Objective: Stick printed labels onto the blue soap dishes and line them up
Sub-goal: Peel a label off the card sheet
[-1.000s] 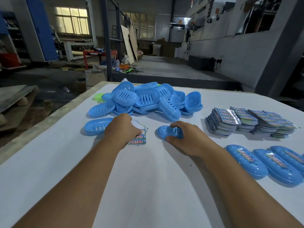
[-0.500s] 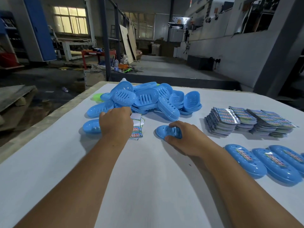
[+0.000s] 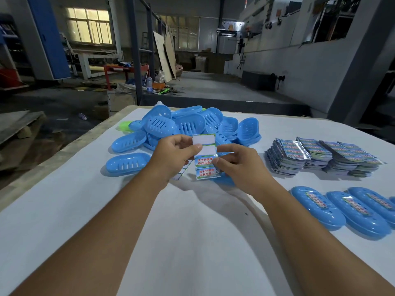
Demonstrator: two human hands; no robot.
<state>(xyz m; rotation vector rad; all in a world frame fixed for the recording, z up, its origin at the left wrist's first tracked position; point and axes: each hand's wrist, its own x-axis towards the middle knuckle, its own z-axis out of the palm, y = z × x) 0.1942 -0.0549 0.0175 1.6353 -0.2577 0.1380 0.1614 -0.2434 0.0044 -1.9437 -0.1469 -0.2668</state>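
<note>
My left hand (image 3: 171,157) pinches a label sheet (image 3: 204,159) by its upper left, lifted above the white table (image 3: 192,242). Two blank white strips show at the sheet's top, two printed labels below. My right hand (image 3: 239,165) pinches the right edge of one printed label. Under my right hand lies a blue soap dish (image 3: 226,180), mostly hidden. A heap of unlabelled blue dishes (image 3: 192,127) sits behind, with one single dish (image 3: 127,164) to the left. Three labelled dishes (image 3: 346,208) lie side by side at the right.
Stacks of printed label sheets (image 3: 320,157) lie at the right rear of the table. A green dish (image 3: 125,126) peeks out left of the heap. Another label sheet (image 3: 181,173) lies flat under my left hand. The table's left edge drops to the workshop floor.
My left hand lifted a label sheet off the table and raised it. My right hand left the blue dish and came up to pinch the sheet's right edge.
</note>
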